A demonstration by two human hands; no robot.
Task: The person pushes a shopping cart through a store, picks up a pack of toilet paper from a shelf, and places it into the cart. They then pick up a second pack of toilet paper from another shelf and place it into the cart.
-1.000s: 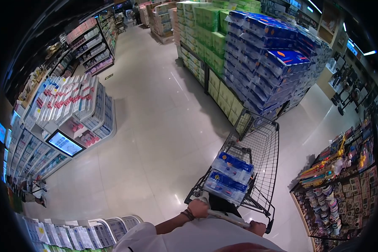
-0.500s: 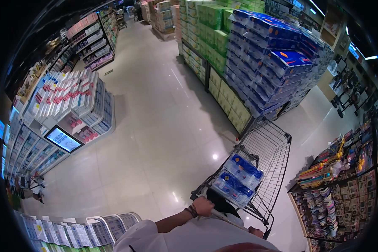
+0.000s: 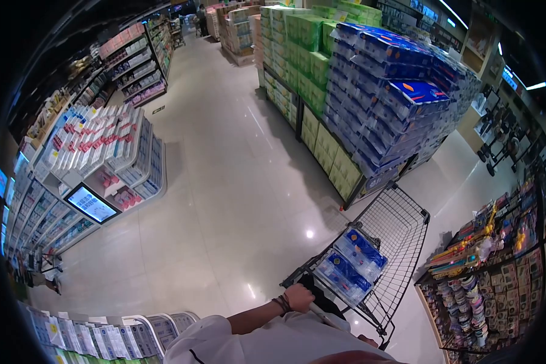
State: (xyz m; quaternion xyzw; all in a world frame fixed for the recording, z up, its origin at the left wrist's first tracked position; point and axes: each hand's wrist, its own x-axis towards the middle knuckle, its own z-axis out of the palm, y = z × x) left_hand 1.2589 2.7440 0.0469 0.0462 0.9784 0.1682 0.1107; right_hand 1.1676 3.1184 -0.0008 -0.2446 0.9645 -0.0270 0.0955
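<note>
A wire shopping cart (image 3: 400,229) stands in front of me, angled to the right. My left hand (image 3: 298,298), with dark bands at the wrist, is closed round the left part of its handle bar (image 3: 329,316). Only a little of my right hand (image 3: 368,341) shows past my white top; it is curled on the handle's right end. Inside the basket, near the handle, lie blue-and-clear plastic packs (image 3: 353,264) that look like tissue paper. A dark item (image 3: 324,297) hangs by the handle beside my left hand.
Stacked blue packs (image 3: 376,103) and green packs (image 3: 306,54) rise just beyond the cart. A display with a lit screen (image 3: 91,202) stands left, and a rack of small goods (image 3: 485,285) right. The pale floor aisle (image 3: 224,182) runs ahead. A distant person (image 3: 201,19) stands at its far end.
The cart has shifted slightly right in view, its front end farther from the blue stack. My left hand moved slightly right with the handle. Less of my right hand shows.
</note>
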